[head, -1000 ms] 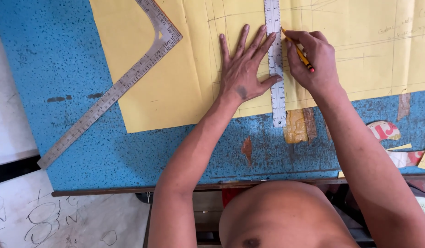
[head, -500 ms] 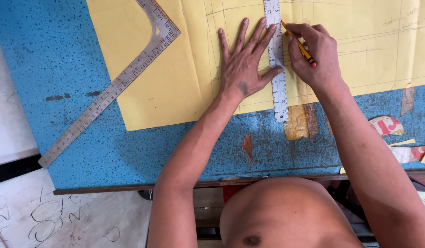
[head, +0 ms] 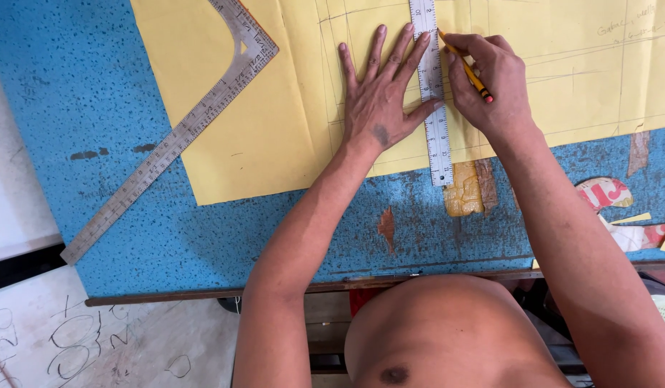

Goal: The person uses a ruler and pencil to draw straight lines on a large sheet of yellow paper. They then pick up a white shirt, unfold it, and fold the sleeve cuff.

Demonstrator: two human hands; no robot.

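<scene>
Blue speckled table (head: 95, 93) — worn surface with patches of bare brown, its front edge running across the lower half of the view.

Metal L-square (head: 176, 136) — lies flat at left, long arm slanting down over the table, corner resting on the yellow sheet.

Yellow paper sheet (head: 260, 122) — spread over the upper table, faint pencil lines drawn across it; lower edge ends short of the table's front.

Left hand (head: 379, 108) — flat on the paper, palm down, fingers spread apart; thumb and the outermost finger press against the left edge of the ruler. It grasps nothing.

Steel ruler (head: 433, 100) — lies upright in the view across the paper, its lower end just past the sheet's edge onto the table; held down between the two hands.

Right hand (head: 494, 90) — just right of the ruler, fingers closed around a yellow pencil (head: 468, 67), whose point meets the paper at the ruler's right edge.

Paper scraps (head: 620, 208) — red, white and yellow offcuts at far right on the table.
</scene>
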